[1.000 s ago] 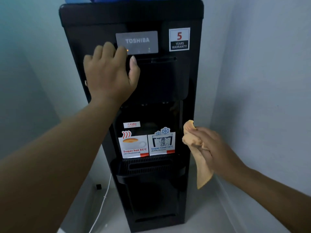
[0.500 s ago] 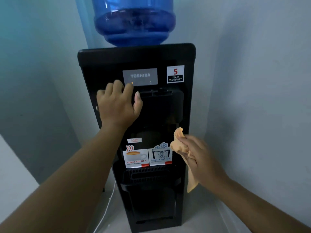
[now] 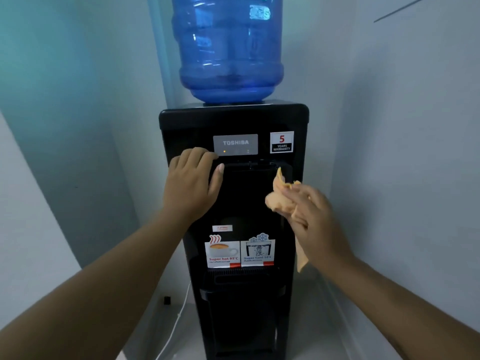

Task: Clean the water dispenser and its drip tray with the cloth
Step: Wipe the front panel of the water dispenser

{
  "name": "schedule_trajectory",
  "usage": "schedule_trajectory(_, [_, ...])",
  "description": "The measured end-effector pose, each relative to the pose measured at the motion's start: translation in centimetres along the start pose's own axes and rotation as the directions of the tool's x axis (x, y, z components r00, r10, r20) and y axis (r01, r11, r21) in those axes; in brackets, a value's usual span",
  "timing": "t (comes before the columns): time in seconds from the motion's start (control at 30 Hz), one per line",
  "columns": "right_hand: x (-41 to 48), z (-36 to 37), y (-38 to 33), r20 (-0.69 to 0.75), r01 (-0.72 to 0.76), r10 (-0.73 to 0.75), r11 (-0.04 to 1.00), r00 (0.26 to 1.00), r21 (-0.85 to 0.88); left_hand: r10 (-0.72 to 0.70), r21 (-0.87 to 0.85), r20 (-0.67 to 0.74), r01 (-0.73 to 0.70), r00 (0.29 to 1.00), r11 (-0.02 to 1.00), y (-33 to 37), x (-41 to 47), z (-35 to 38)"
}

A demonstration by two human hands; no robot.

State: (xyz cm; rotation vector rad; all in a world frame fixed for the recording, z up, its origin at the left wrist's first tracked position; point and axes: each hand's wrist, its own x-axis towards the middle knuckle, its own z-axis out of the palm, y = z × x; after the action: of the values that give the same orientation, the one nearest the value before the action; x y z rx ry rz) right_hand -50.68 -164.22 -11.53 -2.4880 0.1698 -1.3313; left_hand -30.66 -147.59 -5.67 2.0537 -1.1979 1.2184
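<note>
The black water dispenser [image 3: 233, 120] stands in a corner, with a blue bottle [image 3: 228, 48] on top. The left hand [image 3: 192, 183] rests on the front panel, just beside the grey brand plate [image 3: 235, 144]. Its grip is loose and holds nothing. The right hand [image 3: 311, 219] has its grip pinched on the orange cloth [image 3: 279, 201], bunched near the dark tap recess; I cannot tell if it touches. I judge that wiping of the upper front is beginning. Next, the cloth must press flat on the panel. The drip tray [image 3: 241, 279] below waits for later.
</note>
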Motion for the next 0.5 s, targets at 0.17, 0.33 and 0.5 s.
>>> schedule_trajectory(0.17, [3.9,1.6,-5.4,0.043,-0.356,0.371,0.841,0.928,0.409,-0.263,-0.433,0.134,0.295,0.955,0.851,1.0,-2.9,-3.6])
schedule_trajectory(0.33, [6.1,3.0,-9.7,0.502,-0.664,0.468,0.297,0.728,0.686,-0.215,-0.603,0.499,0.514,0.840,0.610,1.4,-6.2,-6.5])
schedule_trajectory(0.5, [7.2,5.6,-13.0,0.642,-0.732,0.359,0.244,0.678,0.636,-0.283,-0.674,0.371,0.466,0.884,0.573,0.1,-6.9,-7.4])
